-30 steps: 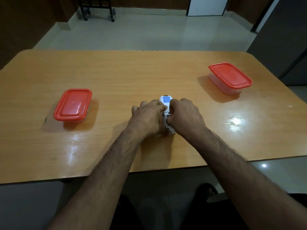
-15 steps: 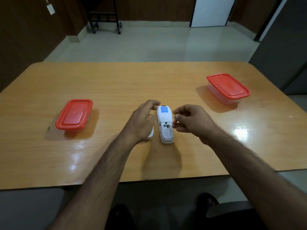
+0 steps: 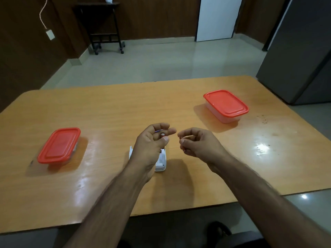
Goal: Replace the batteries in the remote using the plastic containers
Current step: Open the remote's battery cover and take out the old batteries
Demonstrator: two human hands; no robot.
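The white remote (image 3: pixel 161 162) lies on the wooden table (image 3: pixel 107 113) near its front edge, largely hidden by my left hand (image 3: pixel 152 142). A white cover piece (image 3: pixel 131 152) shows just left of that wrist. My left hand is raised above the remote, palm up, pinching a small battery (image 3: pixel 162 134) between thumb and fingers. My right hand (image 3: pixel 197 144) hovers beside it, fingertips pinched together close to the battery; whether they hold anything is unclear. Two clear plastic containers with red lids stand shut, one at the left (image 3: pixel 59 145) and one at the far right (image 3: pixel 226 103).
A black wheeled stand (image 3: pixel 105 33) is against the far wall beyond the table. A grey cabinet (image 3: pixel 300 51) rises at the right. Crumbs (image 3: pixel 263 119) dot the table near the right container.
Both hands have lifted off the remote, and a battery now sits in my left fingers. The cover piece lies left of the remote. The camera has tilted upward.
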